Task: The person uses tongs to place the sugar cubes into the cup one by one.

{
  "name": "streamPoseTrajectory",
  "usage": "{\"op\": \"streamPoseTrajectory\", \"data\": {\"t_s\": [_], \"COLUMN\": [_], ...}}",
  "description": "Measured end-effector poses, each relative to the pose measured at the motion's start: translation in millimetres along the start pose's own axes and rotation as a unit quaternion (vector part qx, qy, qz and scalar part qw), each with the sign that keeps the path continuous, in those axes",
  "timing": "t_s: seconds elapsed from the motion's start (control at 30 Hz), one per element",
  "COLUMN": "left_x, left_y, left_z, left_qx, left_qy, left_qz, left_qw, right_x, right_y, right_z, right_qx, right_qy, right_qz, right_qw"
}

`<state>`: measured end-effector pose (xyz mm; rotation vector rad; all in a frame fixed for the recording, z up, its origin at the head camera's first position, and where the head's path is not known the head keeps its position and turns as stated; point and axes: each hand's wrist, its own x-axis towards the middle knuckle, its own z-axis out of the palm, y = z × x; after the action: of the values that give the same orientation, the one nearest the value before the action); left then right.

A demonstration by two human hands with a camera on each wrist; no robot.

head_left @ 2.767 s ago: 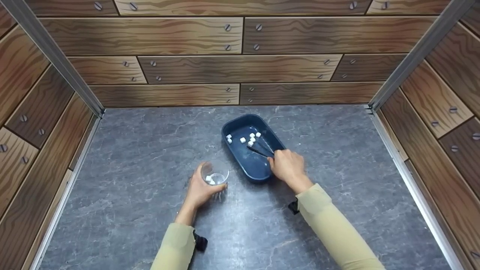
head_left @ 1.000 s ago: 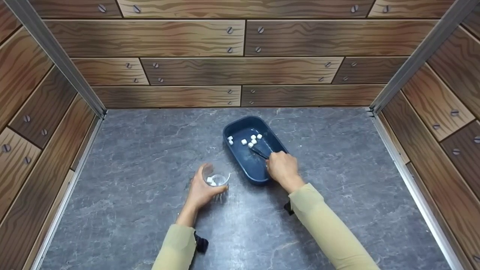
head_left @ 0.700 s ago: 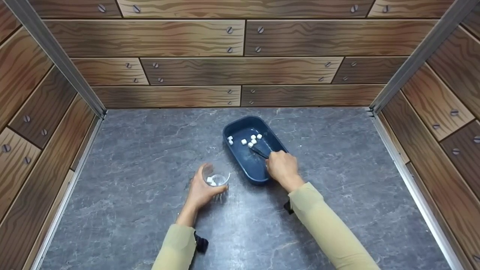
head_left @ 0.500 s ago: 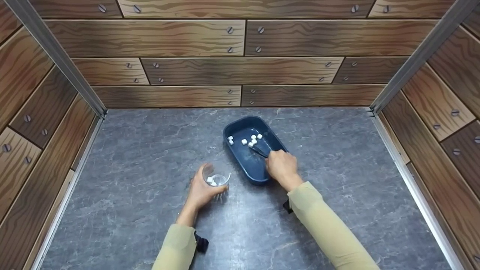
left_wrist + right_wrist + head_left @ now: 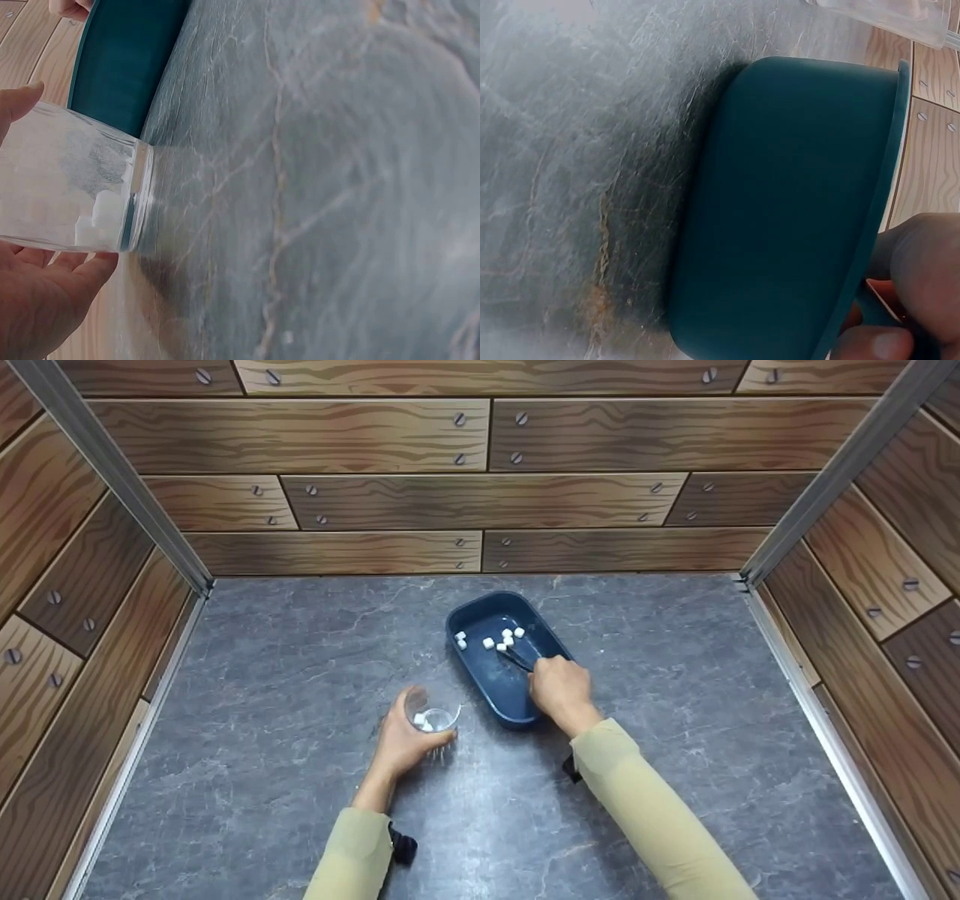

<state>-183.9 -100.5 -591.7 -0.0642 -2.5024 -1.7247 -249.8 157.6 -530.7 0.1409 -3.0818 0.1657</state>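
Note:
My left hand [image 5: 401,742] is wrapped round a clear cup [image 5: 56,180], which stands upright on the grey marbled surface. Several small white cubes [image 5: 109,208] lie at the bottom of the cup. To the right is a dark blue tray [image 5: 495,686] with more white cubes [image 5: 508,634] scattered in its far half. Over its right rim, my right hand [image 5: 561,688] grips black tweezers [image 5: 516,661], their prongs close together and their tips at the nearest cube [image 5: 502,647]. In the right wrist view, the tray's wall [image 5: 780,202] hides the tips and cubes.
Wood-patterned panels [image 5: 382,502] enclose the surface at the back and both sides, with metal strips [image 5: 844,780] along the edges. Marbled surface [image 5: 285,660] extends left of the cup and right of the tray. Two cubes [image 5: 460,640] sit against the tray's left wall.
The tweezer prongs, spread apart at first, have come together at the nearest cube. My right hand has shifted slightly left. My left hand and the cup have stayed in place.

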Motion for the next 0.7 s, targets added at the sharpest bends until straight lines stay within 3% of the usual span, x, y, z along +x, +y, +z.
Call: {"op": "streamPoseTrajectory", "data": {"t_s": [0.47, 0.7], "left_x": [-0.4, -0.4], "left_y": [0.5, 1.0], "left_z": [0.0, -0.3], "left_qx": [0.000, -0.001], "left_qy": [0.003, 0.001], "left_qz": [0.001, 0.001], "left_qw": [1.0000, 1.0000], "right_x": [1.2, 0.1], "right_y": [-1.0, -1.9], "right_z": [0.8, -3.8], "right_qx": [0.004, 0.017], "right_qy": [0.010, -0.019], "right_qz": [-0.010, 0.005], "right_qw": [0.9999, 0.9997]}}
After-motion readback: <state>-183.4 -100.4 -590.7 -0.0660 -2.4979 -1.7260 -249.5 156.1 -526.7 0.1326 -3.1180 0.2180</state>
